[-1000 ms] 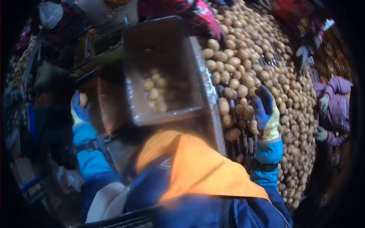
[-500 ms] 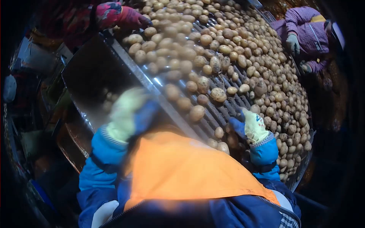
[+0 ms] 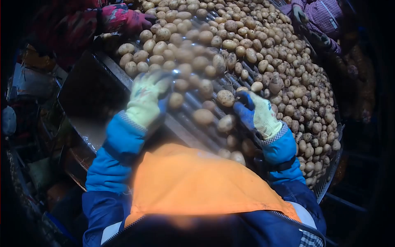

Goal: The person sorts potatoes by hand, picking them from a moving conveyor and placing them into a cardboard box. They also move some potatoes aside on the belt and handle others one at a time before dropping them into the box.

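Observation:
Both my hands wear pale yellow gloves with blue palms. My left hand (image 3: 149, 95) reaches over the metal edge bar (image 3: 175, 127), its fingers stretched toward the potatoes. Close beside it on the rollers lies a potato (image 3: 176, 100), partly blurred. My right hand (image 3: 258, 113) is over the roller bed (image 3: 242, 119) with fingers bent and thumb apart. Right by its fingertips is a speckled potato (image 3: 225, 98), and another potato (image 3: 226, 123) lies below that one.
A thick heap of potatoes (image 3: 296, 103) covers the right side of the roller bed. Left of the edge bar stands a dark chute (image 3: 88, 88). A co-worker's pink-gloved hand (image 3: 138, 20) is at upper left; another person's gloved hand (image 3: 299, 14) is at upper right.
My left hand has moved up and right from the dark chute to the potatoes. My right hand has shifted up and left, toward the speckled potato. The view has shifted slightly.

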Motion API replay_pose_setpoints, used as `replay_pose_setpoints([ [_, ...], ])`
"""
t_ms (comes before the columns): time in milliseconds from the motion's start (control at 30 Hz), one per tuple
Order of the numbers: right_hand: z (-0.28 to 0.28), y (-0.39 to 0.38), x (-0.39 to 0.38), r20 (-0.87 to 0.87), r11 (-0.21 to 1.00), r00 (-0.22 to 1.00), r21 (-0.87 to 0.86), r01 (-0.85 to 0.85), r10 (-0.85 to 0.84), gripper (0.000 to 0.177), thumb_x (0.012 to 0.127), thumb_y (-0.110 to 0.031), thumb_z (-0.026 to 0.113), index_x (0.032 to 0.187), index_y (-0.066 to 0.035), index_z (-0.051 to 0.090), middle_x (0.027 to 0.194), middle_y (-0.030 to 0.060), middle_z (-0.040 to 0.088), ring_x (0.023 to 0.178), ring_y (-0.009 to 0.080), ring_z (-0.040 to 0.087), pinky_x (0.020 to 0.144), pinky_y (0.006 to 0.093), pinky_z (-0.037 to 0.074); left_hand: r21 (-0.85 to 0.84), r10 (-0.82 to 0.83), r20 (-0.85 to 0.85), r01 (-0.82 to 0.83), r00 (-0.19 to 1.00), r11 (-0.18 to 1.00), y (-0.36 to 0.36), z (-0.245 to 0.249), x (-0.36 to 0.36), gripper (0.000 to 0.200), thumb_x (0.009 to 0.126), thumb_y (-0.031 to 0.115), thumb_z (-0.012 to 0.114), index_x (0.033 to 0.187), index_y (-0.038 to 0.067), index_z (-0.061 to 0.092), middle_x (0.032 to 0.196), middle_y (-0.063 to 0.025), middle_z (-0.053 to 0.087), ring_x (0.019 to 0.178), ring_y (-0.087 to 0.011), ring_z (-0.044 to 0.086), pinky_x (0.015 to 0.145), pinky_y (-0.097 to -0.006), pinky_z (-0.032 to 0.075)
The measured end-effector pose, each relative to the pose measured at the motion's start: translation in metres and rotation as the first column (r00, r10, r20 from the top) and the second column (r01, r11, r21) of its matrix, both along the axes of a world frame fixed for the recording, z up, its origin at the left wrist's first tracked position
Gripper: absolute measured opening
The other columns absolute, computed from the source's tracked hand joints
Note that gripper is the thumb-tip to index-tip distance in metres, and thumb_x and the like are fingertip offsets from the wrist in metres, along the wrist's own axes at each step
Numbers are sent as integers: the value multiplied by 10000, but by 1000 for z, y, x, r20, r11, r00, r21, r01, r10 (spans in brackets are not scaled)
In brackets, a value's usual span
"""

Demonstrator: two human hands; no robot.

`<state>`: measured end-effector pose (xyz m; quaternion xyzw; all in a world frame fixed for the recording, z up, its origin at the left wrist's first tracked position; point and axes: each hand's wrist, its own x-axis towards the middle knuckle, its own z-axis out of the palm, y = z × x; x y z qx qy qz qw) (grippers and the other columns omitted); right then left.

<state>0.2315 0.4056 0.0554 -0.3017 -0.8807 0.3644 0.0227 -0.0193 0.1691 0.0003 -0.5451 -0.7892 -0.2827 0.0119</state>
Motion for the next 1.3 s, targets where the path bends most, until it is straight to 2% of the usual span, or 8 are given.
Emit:
replay_pose_setpoints([
  [267,-1,-28,-47,191,669,788,435,-602,585,216,965,-282,675,1089,-110,715,1010,197,718,934,384,731,749,490,575,300,150,89,-170,985,939,-28,20,25,322,977,63,719,1294,3,701,1091,-150,767,1005,-275,744,897,-372,589],
  [367,-13,-25,-63,283,605,707,372,-704,648,245,1000,-315,642,1058,-90,717,941,209,728,876,399,737,724,500,575,97,70,943,-470,326,877,-39,30,50,311,1040,79,657,1339,-6,671,1050,-117,760,898,-177,737,783,-292,588],
  [533,-5,-18,-80,367,610,643,218,-762,672,312,972,-364,685,1045,-62,709,878,215,744,813,418,744,702,507,578,-17,42,993,-221,107,975,-41,35,55,375,1085,176,609,1416,-1,601,1037,-105,752,853,-153,732,664,-254,564],
  [633,4,-19,-73,218,774,791,175,-609,572,374,938,-392,719,1113,-62,705,914,223,752,855,420,748,733,497,586,-89,40,939,-130,-341,988,-38,46,50,431,1093,185,589,1486,18,536,1139,-121,741,894,-185,744,688,-277,576],
  [733,17,-38,-68,33,896,896,18,-443,442,456,915,-392,734,1223,-60,681,987,235,755,917,420,749,795,491,590,228,-241,904,-80,-354,970,-31,49,56,481,1113,297,545,1507,23,504,1268,-151,709,1051,-258,725,830,-341,598],
  [867,21,-53,-71,-16,928,930,-58,-367,367,627,873,-369,775,1375,-36,599,1144,243,722,1067,409,711,937,484,548,250,-397,473,-312,-787,916,-17,7,52,487,1120,314,501,1561,109,480,1471,-191,592,1194,-327,682,926,-435,604],
  [1100,-59,-33,-137,263,653,880,594,-470,395,191,845,-238,728,957,-85,751,973,158,756,945,335,730,826,527,542,235,-302,919,-267,-252,935,-27,27,59,488,1070,141,564,1555,161,510,1228,-135,651,1028,-297,688,766,-398,565],
  [1300,-45,-25,-107,52,843,906,347,-411,420,281,912,-251,676,1126,-70,648,1077,164,699,1128,361,634,1060,520,414,300,-342,867,-169,-362,939,-27,16,51,677,1011,144,679,1631,162,409,1369,-123,609,1075,-263,664,805,-353,550],
])
